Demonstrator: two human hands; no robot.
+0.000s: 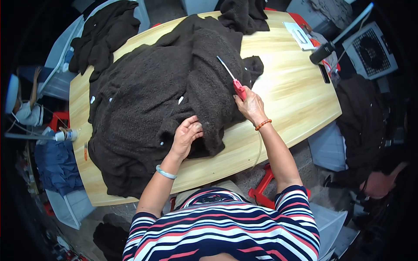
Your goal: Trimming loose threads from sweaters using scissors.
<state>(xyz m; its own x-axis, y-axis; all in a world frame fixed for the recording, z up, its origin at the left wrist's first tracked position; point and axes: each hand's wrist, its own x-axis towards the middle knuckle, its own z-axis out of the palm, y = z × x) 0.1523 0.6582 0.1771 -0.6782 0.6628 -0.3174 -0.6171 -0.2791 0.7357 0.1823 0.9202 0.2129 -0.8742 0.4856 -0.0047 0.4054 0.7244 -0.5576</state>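
A large dark brown, fuzzy knit garment (143, 100) lies bunched over the table, with small white tags or buttons on it. My left hand (188, 135) is at its near edge, fingers curled in on a fold of the fabric. A pale bangle circles that wrist. My right hand (251, 105) is closed around the red handle of an air blow gun (238, 88). Its long thin metal nozzle points up and left over the garment, and a pale hose hangs below the hand. An orange beaded bracelet is on that wrist.
Another dark garment (244, 15) lies at the table's (300, 100) far edge, and one (106, 35) hangs at the far left. A small orange tool (85, 151), a white bottle (69, 135), a black lamp-like object (322, 53) and papers (298, 35) sit around the edges. A red stool (262, 187) stands below.
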